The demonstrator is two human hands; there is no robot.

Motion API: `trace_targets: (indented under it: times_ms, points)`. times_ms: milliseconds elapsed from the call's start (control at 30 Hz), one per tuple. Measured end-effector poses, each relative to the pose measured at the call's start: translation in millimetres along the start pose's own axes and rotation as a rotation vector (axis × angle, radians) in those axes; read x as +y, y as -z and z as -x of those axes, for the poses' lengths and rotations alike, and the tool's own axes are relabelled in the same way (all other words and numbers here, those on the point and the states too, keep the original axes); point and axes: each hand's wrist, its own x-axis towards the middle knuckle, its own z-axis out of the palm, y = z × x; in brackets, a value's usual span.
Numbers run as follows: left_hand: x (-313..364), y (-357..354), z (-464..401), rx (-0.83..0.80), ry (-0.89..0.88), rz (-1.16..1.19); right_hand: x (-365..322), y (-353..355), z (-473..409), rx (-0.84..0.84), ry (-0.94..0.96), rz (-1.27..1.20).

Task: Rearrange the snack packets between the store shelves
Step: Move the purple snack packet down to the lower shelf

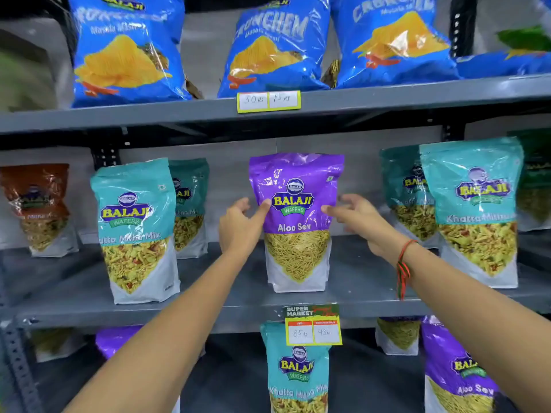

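Observation:
A purple Aloo Sev packet (295,216) stands upright on the middle shelf (238,293), its base resting on the shelf board. My left hand (240,226) is at its left edge, the thumb touching the front of the packet and the fingers loosely spread beside it. My right hand (356,219) is at its right edge, the thumb tip on the packet's front and the other fingers apart just past the edge. Neither hand closes around the packet. A teal Khatta Mitha Mix packet (135,231) stands to the left, another teal packet (474,210) to the right.
Blue Crunchem bags (274,46) line the top shelf above a yellow price tag (268,101). On the lower shelf stand a teal packet (298,371) and a purple Aloo Sev packet (459,371). A brown packet (38,207) is at far left. A supermarket price label (313,324) hangs on the middle shelf's edge.

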Motion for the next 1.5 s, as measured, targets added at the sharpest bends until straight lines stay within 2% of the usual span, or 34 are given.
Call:
trace_targets:
  times_ms: [67,100,300,433,633,833,1000,1167,1333,1500]
  points:
    - [-5.5,-4.9,1.7,0.006,0.028,0.031,7.5,-8.5,-1.5,-0.12,-0.023,0.029]
    - [-11.6,-9.1,3.6,0.002,0.016,0.05,14.2,-11.7,-2.2,-0.123,-0.032,0.02]
    - [-16.3,-18.6,8.3,0.038,0.068,0.07,31.4,-23.2,-10.7,0.093,-0.052,-0.094]
    - [-8.5,-4.1,18.5,0.092,0.029,0.048,18.2,-29.3,3.2,0.135,-0.006,-0.119]
    - [-0.7,43.3,50.8,0.257,-0.101,0.193,-20.7,-47.0,48.3,0.101,0.09,-0.165]
    - [-24.2,115.4,98.8,0.361,-0.146,0.301,-43.6,-80.0,122.7,-0.082,0.165,-0.254]
    - [-82.9,162.2,164.6,0.345,-0.048,0.257,6.0,-123.9,175.9,-0.256,0.085,-0.226]
    - [-166.5,166.9,216.7,0.296,0.116,0.127,85.3,-169.7,214.9,-0.353,-0.066,-0.105]
    - [-238.6,147.0,223.5,0.196,0.225,-0.071,163.0,-211.0,204.0,-0.297,-0.137,0.087]
    - [-275.5,112.4,194.6,0.141,0.307,-0.204,197.0,-237.5,167.6,-0.25,-0.152,0.258]
